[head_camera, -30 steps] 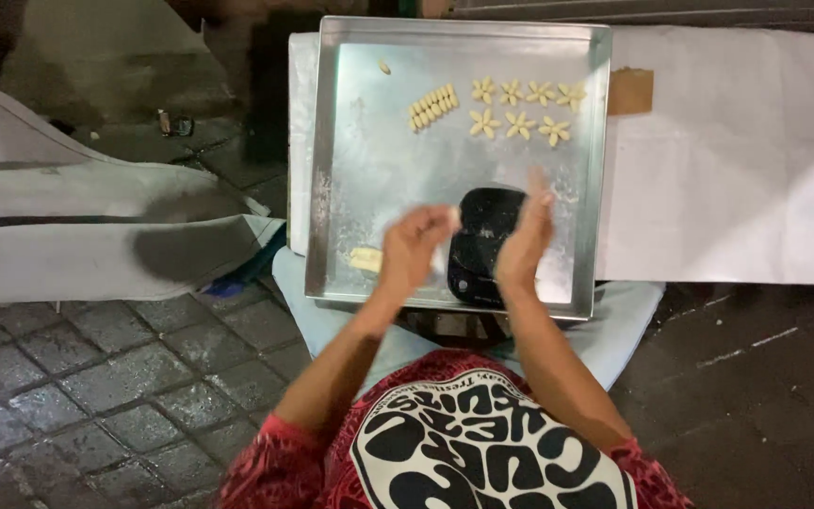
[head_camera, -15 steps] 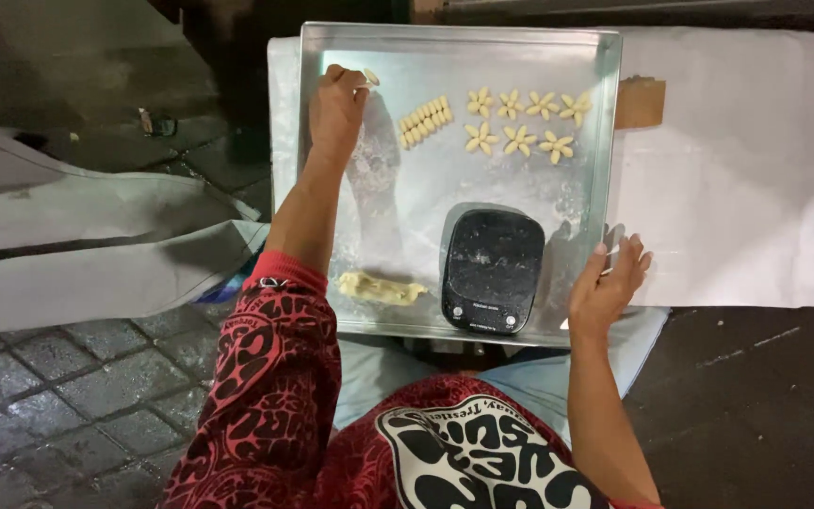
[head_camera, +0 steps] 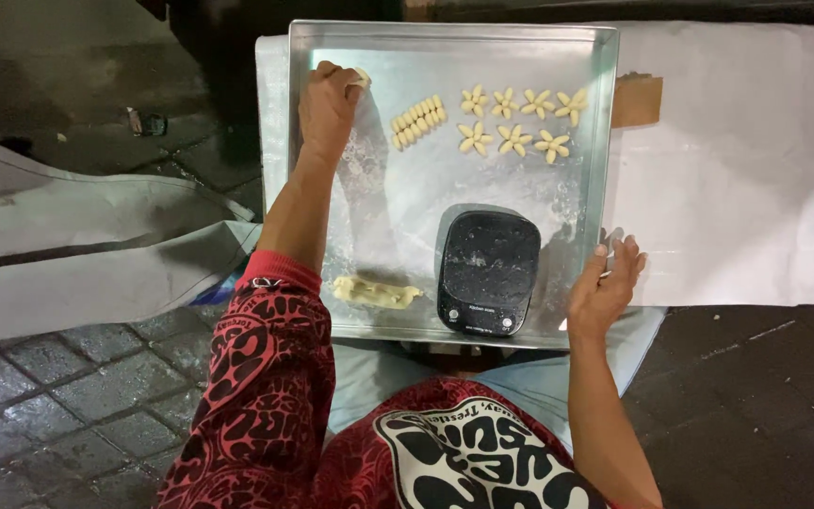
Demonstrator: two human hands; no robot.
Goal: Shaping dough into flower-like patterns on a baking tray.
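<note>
Our left hand (head_camera: 329, 99) is closed around a small piece of dough (head_camera: 362, 75) at the far left of the metal tray (head_camera: 445, 38), just left of a slanted row of dough pellets (head_camera: 417, 121) (its long axis runs up toward the right). Our right hand (head_camera: 603, 287) is spread open and empty at the tray's near right edge, beside the black scale (head_camera: 488, 271), so the left is far nearer the row and the dough flowers (head_camera: 515, 118).
</note>
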